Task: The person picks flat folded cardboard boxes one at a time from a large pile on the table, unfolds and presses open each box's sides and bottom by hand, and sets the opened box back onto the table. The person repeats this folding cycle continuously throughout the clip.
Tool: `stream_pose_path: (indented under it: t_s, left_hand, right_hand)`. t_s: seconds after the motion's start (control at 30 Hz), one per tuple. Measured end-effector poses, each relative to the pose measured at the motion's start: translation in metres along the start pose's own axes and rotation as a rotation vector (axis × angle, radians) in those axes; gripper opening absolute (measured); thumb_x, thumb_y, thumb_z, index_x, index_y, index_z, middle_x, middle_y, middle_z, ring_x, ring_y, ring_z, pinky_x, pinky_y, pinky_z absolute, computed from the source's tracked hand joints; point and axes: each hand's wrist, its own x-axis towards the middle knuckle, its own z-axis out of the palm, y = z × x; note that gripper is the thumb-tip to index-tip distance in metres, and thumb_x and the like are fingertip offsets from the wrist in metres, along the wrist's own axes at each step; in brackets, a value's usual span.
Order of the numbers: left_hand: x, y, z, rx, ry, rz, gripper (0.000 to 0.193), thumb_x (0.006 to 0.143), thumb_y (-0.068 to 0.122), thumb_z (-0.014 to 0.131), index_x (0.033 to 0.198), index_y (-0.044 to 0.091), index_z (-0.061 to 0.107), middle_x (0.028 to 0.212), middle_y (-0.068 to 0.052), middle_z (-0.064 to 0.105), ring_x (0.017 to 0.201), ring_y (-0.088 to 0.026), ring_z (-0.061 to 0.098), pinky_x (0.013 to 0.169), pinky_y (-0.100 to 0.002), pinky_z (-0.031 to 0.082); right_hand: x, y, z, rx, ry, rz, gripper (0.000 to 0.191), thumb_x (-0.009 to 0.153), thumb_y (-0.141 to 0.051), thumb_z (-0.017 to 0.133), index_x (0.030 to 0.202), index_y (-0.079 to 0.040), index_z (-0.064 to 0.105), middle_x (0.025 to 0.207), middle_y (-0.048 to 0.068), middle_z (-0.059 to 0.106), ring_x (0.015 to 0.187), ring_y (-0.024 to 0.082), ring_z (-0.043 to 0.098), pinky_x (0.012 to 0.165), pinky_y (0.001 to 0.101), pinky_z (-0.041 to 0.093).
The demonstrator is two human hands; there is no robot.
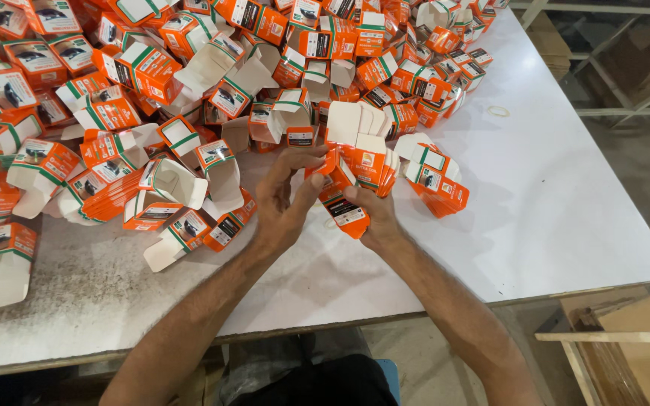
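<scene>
Both hands meet over the white table around a stack of flattened orange and white cartons. My left hand has its fingers and thumb on the stack's left side. On the lower right, my right hand grips the same stack, beside an orange carton with a white label. The cartons in the stack have their white flaps standing up.
A big heap of open orange, green and white cartons covers the table's left and far side. A rubber band lies on the right part. The table's near edge runs close to my body. Wooden boards lie at lower right.
</scene>
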Motion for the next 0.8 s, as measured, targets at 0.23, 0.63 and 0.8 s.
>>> stream_pose_path:
  t_s: [0.23,0.63,0.8]
  left_hand:
    - [0.005,-0.003,-0.002,-0.201,0.092,-0.27,0.017,0.103,0.014,0.065,0.114,0.002,0.061,0.131,-0.015,0.068,0.117,-0.019,0.064,0.101,-0.036,0.054]
    - [0.012,0.01,-0.006,0.226,-0.008,-0.313,0.022,0.099,0.019,0.072,0.112,0.004,0.064,0.12,-0.017,0.066,0.106,-0.017,0.066,0.092,-0.03,0.057]
    - [0.029,0.024,-0.024,0.212,0.377,-0.008,0.021,0.094,-0.002,0.067,0.112,0.001,0.056,0.145,-0.014,0.048,0.097,-0.014,0.056,0.084,-0.03,0.053]
  right_hand:
    - [0.001,0.003,-0.002,-0.057,0.024,0.011,0.062,0.09,-0.011,0.072,0.145,0.0,0.046,0.129,0.015,0.062,0.111,0.027,0.066,0.092,0.0442,0.056]
    - [-0.002,-0.005,0.012,-0.773,0.034,-0.421,0.058,0.089,-0.012,0.085,0.138,0.003,0.057,0.129,0.013,0.066,0.114,0.02,0.065,0.102,0.039,0.057]
    - [0.002,-0.006,0.013,-0.669,-0.043,-0.475,0.064,0.09,-0.017,0.084,0.143,0.0,0.053,0.139,0.01,0.061,0.127,0.021,0.064,0.105,0.0412,0.059]
